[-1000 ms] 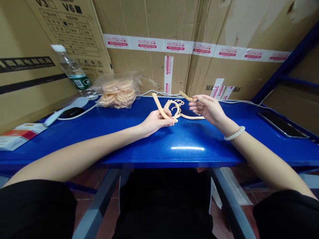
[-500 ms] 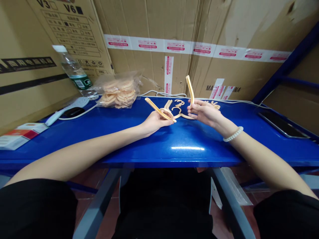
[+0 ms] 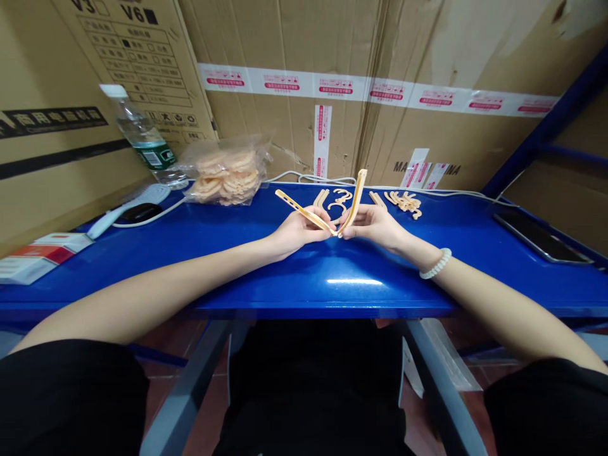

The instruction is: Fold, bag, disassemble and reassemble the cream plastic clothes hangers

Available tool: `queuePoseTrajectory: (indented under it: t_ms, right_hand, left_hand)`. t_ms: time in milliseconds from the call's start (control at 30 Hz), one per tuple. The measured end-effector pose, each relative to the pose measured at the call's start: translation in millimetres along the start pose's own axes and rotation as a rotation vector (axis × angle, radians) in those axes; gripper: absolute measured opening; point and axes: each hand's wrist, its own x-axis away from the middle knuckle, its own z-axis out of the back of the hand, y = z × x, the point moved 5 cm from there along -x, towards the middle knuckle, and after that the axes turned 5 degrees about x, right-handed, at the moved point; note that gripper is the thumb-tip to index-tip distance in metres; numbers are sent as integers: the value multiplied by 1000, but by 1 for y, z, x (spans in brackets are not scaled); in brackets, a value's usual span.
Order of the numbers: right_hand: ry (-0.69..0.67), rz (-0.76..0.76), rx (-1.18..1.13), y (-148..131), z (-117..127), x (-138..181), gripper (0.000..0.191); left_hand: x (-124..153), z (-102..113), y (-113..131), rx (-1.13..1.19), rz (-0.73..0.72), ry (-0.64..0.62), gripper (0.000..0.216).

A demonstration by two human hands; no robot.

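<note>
My left hand (image 3: 304,229) is closed on a beige slotted plastic hanger arm (image 3: 295,206), which slants up to the left. Another beige hanger arm (image 3: 357,195), curved and channelled, stands up from the pinch of my right hand (image 3: 373,225). The lower ends of the two arms meet between my fingertips; whether they are joined I cannot tell. Behind my hands, partly hidden, a hanger hook (image 3: 338,206) lies on the blue table (image 3: 247,266). Loose small hooks (image 3: 342,193) and more straight arms (image 3: 322,197) are just beyond it.
At the back right lies a heap of hooks (image 3: 405,202) beside a few arms (image 3: 379,199). A clear bag of beige parts (image 3: 228,174), a water bottle (image 3: 147,142), a fly swatter (image 3: 128,209) and a red-white box (image 3: 42,256) are left. A phone (image 3: 541,236) lies right.
My right hand has moved left and down, bringing its hanger arm's lower end against the one in my left hand. My left hand has barely moved.
</note>
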Motion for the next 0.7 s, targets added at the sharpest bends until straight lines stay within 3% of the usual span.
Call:
queuePoseTrajectory:
  t_ms: [333,700]
  right_hand:
    - [5,55,62,-5,1,-1,38]
    - [26,81,56,-5,-1,1,32]
  left_hand:
    - [1,2,-2,-1,7,-9,35]
    - [5,3,-3,-19,35,77,41]
